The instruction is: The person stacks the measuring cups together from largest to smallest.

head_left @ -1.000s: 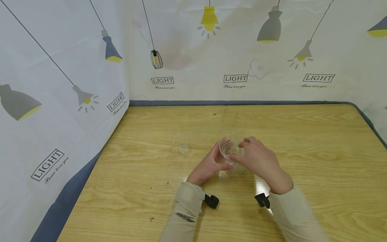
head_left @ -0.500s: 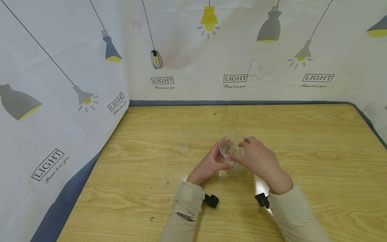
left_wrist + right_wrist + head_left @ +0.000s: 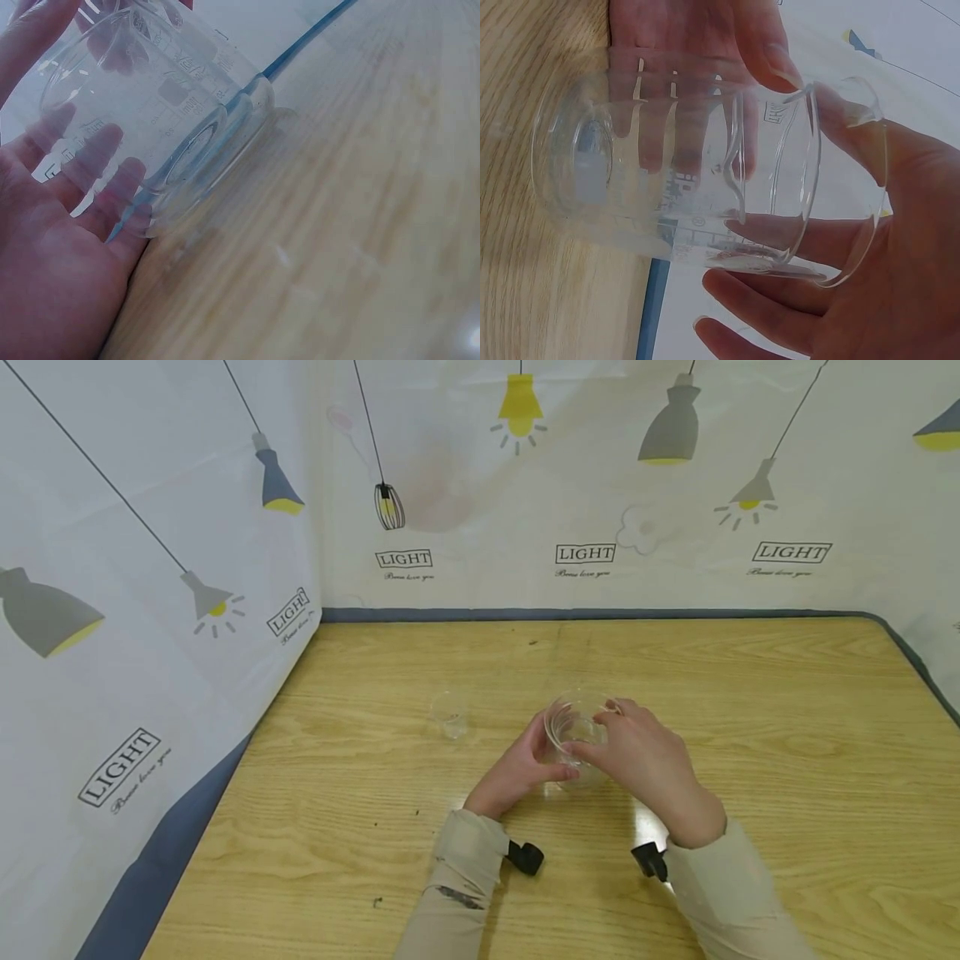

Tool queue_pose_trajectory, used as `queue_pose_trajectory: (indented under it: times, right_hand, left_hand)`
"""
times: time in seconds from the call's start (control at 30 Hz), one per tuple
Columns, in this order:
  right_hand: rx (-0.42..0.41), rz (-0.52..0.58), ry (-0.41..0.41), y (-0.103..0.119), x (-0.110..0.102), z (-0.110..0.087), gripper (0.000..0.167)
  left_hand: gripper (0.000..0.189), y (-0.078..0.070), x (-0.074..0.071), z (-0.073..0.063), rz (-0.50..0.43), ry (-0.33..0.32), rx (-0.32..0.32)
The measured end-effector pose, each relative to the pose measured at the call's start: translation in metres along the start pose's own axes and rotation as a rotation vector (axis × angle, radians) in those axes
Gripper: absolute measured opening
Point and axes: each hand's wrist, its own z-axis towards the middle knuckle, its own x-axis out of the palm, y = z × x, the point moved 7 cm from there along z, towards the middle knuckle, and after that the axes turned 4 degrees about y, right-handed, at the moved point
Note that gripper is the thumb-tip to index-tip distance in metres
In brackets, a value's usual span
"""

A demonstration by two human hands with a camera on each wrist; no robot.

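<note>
Clear glass beakers stand nested one in another on the table, printed marks on their walls; how many is hard to tell through the glass. My left hand holds the outer beaker around its side, fingers along the far wall and thumb in front. From the right, my right hand reaches over the rim, thumb and index finger inside it, and grips the inner beaker near its edge. Its other fingers lie outside the glass in the right wrist view. A small clear glass beaker stands apart, left of my hands.
The wood-grain table extends around the hands, with small dark marks on its top. A white sheet printed with lamps hangs behind and on the left, meeting the table at a blue-grey border. Black wrist mounts sit at both cuffs.
</note>
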Motion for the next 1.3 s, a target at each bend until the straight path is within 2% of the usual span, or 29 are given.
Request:
queue_pose_trajectory:
  times: [0.17, 0.43, 0.7, 0.87, 1.3]
  right_hand:
    - [-0.006, 0.006, -0.012, 0.001, 0.0, 0.0, 0.083]
    - [-0.029, 0.078, -0.054, 0.0, 0.002, -0.002, 0.073]
    - [-0.021, 0.108, -0.056, -0.002, 0.004, -0.003, 0.075]
    - [-0.025, 0.163, -0.06, -0.003, 0.004, -0.006, 0.075]
    - [-0.108, 0.363, -0.058, -0.013, 0.01, -0.005, 0.069]
  left_hand:
    - [0.082, 0.0, 0.0, -0.001, -0.001, -0.01, -0.011]
    - [0.084, 0.002, -0.002, 0.001, -0.014, -0.012, 0.0]
    - [0.084, 0.003, -0.002, 0.001, 0.018, -0.01, -0.005]
    - [0.084, 0.001, -0.001, 0.002, 0.012, 0.0, 0.009]
    - [0.086, 0.0, 0.0, 0.003, -0.01, 0.004, 0.015]
